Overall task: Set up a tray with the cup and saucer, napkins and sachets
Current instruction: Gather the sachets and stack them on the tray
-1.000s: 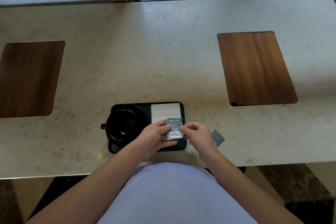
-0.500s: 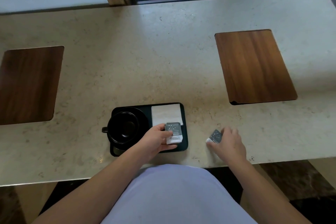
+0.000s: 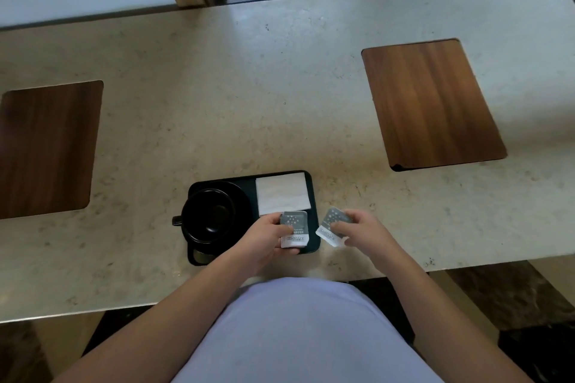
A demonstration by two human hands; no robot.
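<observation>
Right hand: thumb and fingers pinched on a grey-and-white sachet, held tilted just past the right edge of the tray; whether it is lifted clear of the counter cannot be told. Left hand: fingertips pressed on a stack of sachets lying in the tray's near right corner, thumb on top, fingers along the left side. Judgement: the left hand steadies and squares the stack so the next packet can land flush on it

Tray layout:
- black cup on its saucer, left half, handle pointing left, off the tray edge
- white napkins folded flat in the far right part, just beyond the stack, near edge touching or slightly under it
- stack below the napkins, printed labels facing the person

Placement reads as deliberate: the bulky crockery takes one side, flat paper goods share the other, nothing overlapping the cup

Two wooden boards are set into the counter, one far left, one right, both well apart from the tray

Progress, judged: cup, saucer, napkins in place; the held sachet is the only loose one visible. Next move likely calls for carrying it leftward onto the stack with its label aligned. Risk: the light packets may slide when the steadying hand lifts
</observation>
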